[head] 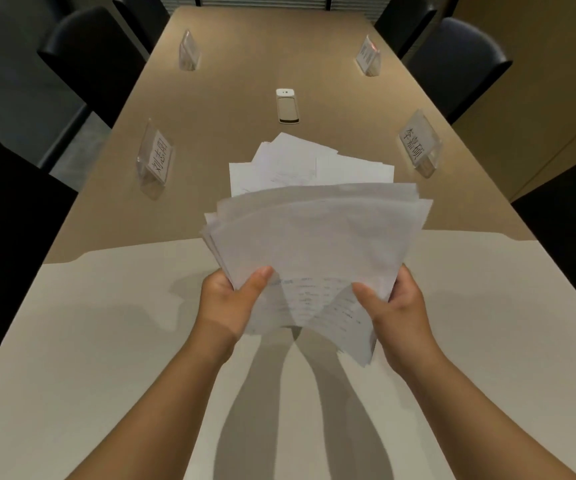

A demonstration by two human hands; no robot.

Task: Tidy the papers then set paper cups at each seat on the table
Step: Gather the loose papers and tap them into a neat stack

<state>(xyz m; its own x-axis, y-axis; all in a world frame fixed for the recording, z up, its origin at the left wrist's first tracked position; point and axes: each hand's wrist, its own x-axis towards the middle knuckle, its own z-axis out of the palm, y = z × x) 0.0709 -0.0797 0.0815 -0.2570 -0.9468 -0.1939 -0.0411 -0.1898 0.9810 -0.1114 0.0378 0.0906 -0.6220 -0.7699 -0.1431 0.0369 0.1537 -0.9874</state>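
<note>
We hold a loose stack of papers (317, 244) above the near end of the worktop (106, 341), both hands gripping its lower edge. Our left hand (231, 299) has its thumb pressed on the top sheet and its fingers closed behind the stack; our right hand (393, 310) is clamped on the other corner in the same way. The sheets are fanned and uneven at the top, and faint printed lines show near our thumbs, too small to read. More loose sheets (300, 164) lie spread on the worktop just beyond the held stack. Four clear name stands sit on the worktop: the near left one (156, 157) reads "刘志阳", the near right one (418, 143) reads "李嘉硕", and the two far ones (189, 51) (368, 57) cannot be read. A small white device (287, 106) lies between the stands. Dark chairs (459, 60) line both sides.
</note>
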